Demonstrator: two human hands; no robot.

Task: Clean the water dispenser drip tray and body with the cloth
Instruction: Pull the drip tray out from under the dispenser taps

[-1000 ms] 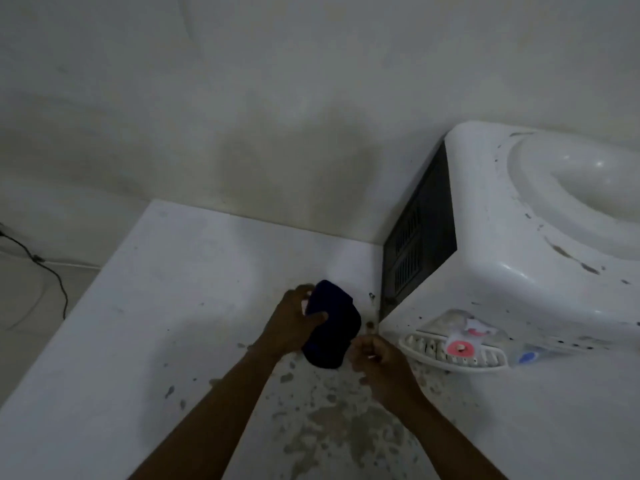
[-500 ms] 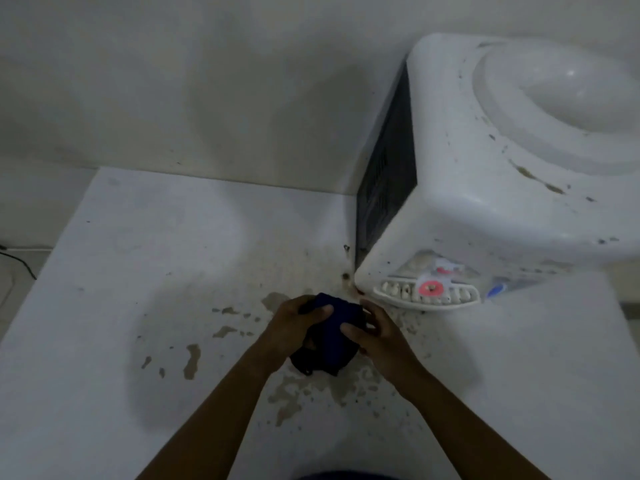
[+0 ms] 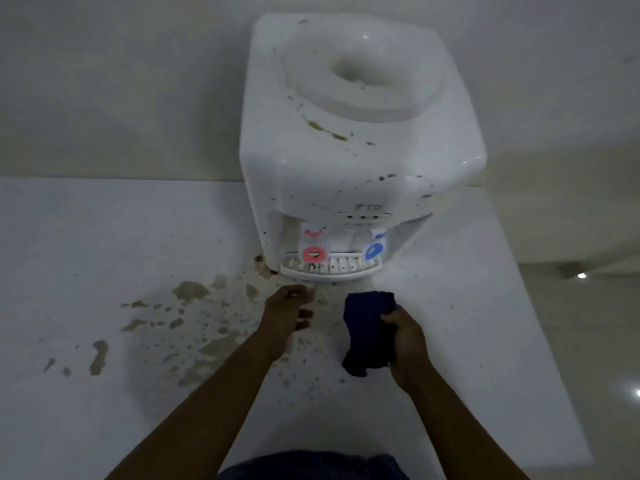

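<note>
Water dispenser [image 3: 360, 161] sits at the back edge of the bench [image 3: 104, 237], rear to the wall. Its taps and drip tray [image 3: 341, 271] face the front edge where the person stands, so all surfaces to wipe are in reach w/o turning the unit. Drip tray is seated in its slot at the dispenser's foot, under the red tap [image 3: 313, 253] and blue tap [image 3: 373, 251], lip jutting out over the bench.

R hand [image 3: 407, 344] grips the cloth [image 3: 367, 323], fingers and thumb curled round its right side. Cloth is bunched into a thick dark-blue wad just in front of the tray's right half, not touching tray or body. Can't tell if its lower end rests on the bench. Bunched like that prob. to give a firm pad for scrubbing, not a loose flap.

L hand [image 3: 285, 313] is apart from the cloth, just short of the tray's left end, fingers loosely half-curled, nothing in it that I can see. Looks placed to steady or pull out the tray while the R hand wipes, but that's a judgement only.

Brown stains [image 3: 194, 292] spread over the bench from the dispenser's front-left corner toward the left edge. Specks and a greenish-brown streak [image 3: 325, 129] mark the body's top beside the bottle well [image 3: 363, 74]. No wiping of tray or body looks done yet; tray is likely first, being nearest.
</note>
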